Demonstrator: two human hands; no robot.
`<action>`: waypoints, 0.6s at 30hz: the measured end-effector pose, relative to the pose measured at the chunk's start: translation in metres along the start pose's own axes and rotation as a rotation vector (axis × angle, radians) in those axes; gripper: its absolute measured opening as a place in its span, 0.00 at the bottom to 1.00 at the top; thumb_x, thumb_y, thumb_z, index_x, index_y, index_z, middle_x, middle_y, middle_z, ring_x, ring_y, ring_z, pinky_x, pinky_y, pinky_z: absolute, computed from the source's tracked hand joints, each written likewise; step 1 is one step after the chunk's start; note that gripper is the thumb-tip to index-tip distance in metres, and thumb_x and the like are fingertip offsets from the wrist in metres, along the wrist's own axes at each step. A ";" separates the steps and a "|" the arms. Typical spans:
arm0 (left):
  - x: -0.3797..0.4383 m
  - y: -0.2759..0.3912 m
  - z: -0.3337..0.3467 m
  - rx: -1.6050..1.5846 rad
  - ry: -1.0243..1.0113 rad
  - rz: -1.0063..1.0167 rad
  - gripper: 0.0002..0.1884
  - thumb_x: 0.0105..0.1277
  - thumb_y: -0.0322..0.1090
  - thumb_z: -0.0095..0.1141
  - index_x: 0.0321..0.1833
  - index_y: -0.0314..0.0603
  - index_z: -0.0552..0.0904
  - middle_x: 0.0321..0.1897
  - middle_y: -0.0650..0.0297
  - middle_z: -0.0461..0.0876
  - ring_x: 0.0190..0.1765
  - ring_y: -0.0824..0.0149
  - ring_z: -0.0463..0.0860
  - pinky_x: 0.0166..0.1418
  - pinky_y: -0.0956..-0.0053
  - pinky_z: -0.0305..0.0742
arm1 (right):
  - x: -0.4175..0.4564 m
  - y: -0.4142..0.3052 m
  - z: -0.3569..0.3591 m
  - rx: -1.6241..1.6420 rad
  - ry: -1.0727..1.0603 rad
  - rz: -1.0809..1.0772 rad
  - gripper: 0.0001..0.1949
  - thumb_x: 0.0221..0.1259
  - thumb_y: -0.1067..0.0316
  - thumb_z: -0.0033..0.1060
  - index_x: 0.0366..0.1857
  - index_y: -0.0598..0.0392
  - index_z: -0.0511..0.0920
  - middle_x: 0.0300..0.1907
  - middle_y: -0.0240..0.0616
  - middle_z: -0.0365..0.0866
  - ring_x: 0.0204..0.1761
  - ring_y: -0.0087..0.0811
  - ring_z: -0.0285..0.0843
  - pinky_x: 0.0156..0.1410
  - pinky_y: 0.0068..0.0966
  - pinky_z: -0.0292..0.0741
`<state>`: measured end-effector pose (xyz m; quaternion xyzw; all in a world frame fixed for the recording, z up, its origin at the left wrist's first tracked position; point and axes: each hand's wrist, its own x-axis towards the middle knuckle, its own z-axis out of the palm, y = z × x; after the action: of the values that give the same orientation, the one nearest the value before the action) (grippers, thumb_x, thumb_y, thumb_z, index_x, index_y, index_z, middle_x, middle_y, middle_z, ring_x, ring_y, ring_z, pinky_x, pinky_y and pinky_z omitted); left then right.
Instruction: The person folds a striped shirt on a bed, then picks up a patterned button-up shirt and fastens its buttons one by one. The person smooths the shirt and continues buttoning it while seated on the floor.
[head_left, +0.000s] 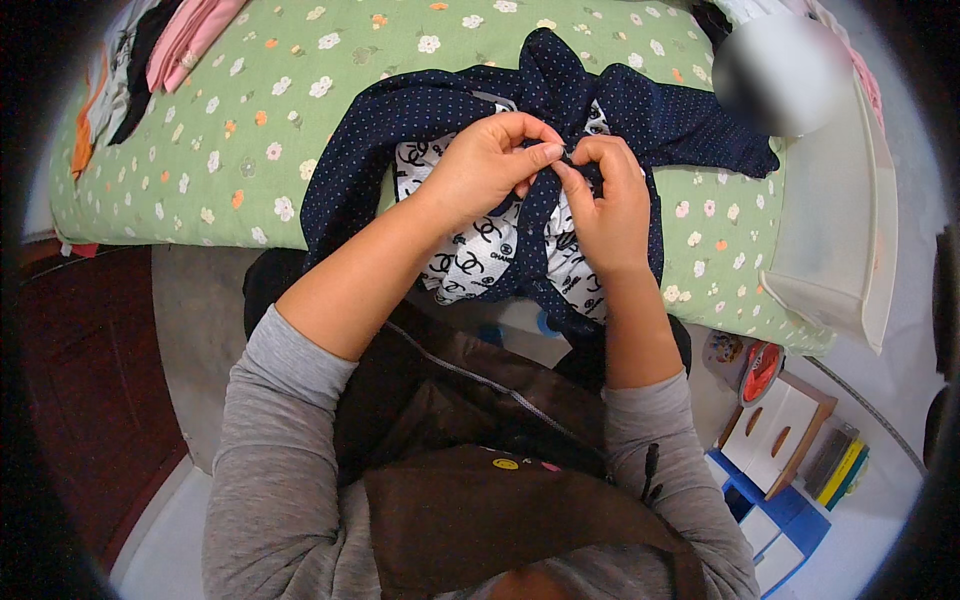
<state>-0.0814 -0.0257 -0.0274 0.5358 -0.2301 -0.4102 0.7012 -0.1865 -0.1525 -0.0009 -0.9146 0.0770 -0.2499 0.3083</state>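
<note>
A navy garment with small pale dots (360, 135) is spread over my lap and the edge of the bed. Its white lining (480, 244) carries black logos and writing. Above the navy placket, my left hand (495, 165) pinches a tiny shiny thing (565, 148) between thumb and forefinger; it is too small to name. Right beside it, the thumb and forefinger of my right hand (611, 202) grip the dark cloth, and the fingertips of both hands nearly meet. One sleeve (705, 131) stretches out to the right.
Green floral bedding (247, 165) lies under the garment. Folded pink cloth (187, 45) and other clothes are at the far left. A whitish fabric bin (832, 225) stands at right. Below it are a round red-topped container (761, 373) and a blue-and-white drawer unit (787, 525).
</note>
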 end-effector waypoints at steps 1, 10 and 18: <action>0.000 0.000 0.000 -0.009 -0.001 0.000 0.08 0.69 0.36 0.58 0.44 0.40 0.80 0.31 0.72 0.79 0.26 0.81 0.71 0.29 0.86 0.66 | 0.000 0.000 0.000 -0.017 0.010 -0.013 0.11 0.52 0.68 0.68 0.32 0.57 0.73 0.34 0.42 0.76 0.39 0.44 0.76 0.44 0.35 0.72; -0.003 0.007 0.002 -0.143 0.116 -0.023 0.11 0.74 0.41 0.50 0.39 0.41 0.77 0.25 0.71 0.73 0.23 0.78 0.71 0.27 0.84 0.65 | 0.005 0.019 -0.024 0.160 0.401 0.096 0.06 0.65 0.70 0.56 0.31 0.60 0.75 0.35 0.37 0.79 0.37 0.30 0.75 0.44 0.27 0.72; -0.003 0.004 0.004 -0.067 0.094 0.022 0.10 0.75 0.37 0.44 0.46 0.39 0.76 0.36 0.64 0.80 0.26 0.76 0.75 0.31 0.82 0.70 | 0.006 0.028 -0.040 0.365 0.558 0.171 0.19 0.76 0.59 0.33 0.33 0.60 0.75 0.37 0.40 0.79 0.42 0.28 0.74 0.55 0.26 0.68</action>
<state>-0.0846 -0.0246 -0.0217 0.5282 -0.1892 -0.3842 0.7332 -0.2009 -0.1972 0.0121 -0.7308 0.1888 -0.4735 0.4539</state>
